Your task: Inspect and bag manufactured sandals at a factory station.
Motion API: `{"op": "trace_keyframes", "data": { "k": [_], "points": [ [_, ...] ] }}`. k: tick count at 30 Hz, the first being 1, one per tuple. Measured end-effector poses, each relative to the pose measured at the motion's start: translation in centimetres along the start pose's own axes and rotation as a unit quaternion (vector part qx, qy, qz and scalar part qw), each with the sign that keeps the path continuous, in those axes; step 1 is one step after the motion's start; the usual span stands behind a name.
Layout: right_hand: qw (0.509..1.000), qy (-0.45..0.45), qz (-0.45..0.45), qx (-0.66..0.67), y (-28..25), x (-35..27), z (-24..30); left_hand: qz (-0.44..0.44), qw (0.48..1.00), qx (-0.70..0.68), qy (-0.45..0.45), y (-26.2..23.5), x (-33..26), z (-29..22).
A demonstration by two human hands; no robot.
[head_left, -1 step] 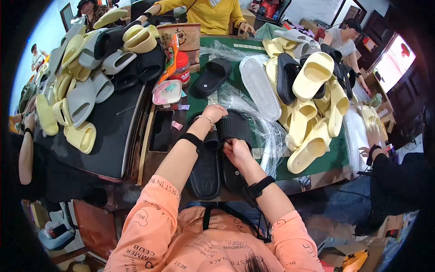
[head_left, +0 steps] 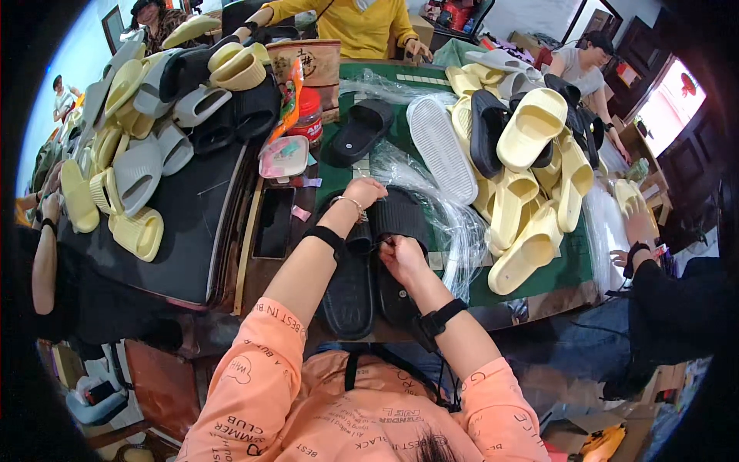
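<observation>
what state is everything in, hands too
left hand, fingers curled, by the straps
right hand, fingers bent at a strap edge
black slipper pair, side by side, soles down
lone black slipper, sole down
pale grey slipper, underside showing
jar, red lid on
clear plastic, crumpled

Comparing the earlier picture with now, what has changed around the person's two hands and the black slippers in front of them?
No visible movement there, and nothing taken hold of or let go. The left hand stays over the black slippers, the right hand at the strap of the right-hand slipper. The clear plastic and yellow slippers beside them stayed too.
</observation>
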State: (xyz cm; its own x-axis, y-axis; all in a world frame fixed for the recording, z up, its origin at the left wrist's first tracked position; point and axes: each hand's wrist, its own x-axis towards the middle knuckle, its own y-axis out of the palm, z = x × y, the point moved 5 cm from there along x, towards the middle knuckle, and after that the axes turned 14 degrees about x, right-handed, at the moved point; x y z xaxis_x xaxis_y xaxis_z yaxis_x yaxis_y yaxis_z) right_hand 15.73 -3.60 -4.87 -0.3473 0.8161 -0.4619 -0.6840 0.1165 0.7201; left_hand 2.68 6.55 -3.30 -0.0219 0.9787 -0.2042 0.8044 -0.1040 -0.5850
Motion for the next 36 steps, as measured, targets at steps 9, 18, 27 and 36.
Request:
{"op": "trace_keyframes", "data": {
  "k": [9,18,27,36],
  "points": [
    [1.0,0.019,0.001,0.016,0.0,-0.2,0.0,0.016,0.995,-0.058,0.08,-0.8,-2.1,-1.4],
    [0.885,-0.034,0.06,-0.461,1.5,-7.3,5.6,-0.022,0.965,-0.259,-0.021,-1.6,-2.7,0.3],
    [0.677,-0.349,0.043,-0.647,6.6,4.9,7.6,-0.022,0.936,-0.352,-0.02,-1.7,-2.4,1.9],
    [0.852,-0.343,0.065,-0.389,5.0,5.4,6.0,-0.094,0.912,-0.398,0.016,-1.6,-3.7,2.3]
  ]
}}
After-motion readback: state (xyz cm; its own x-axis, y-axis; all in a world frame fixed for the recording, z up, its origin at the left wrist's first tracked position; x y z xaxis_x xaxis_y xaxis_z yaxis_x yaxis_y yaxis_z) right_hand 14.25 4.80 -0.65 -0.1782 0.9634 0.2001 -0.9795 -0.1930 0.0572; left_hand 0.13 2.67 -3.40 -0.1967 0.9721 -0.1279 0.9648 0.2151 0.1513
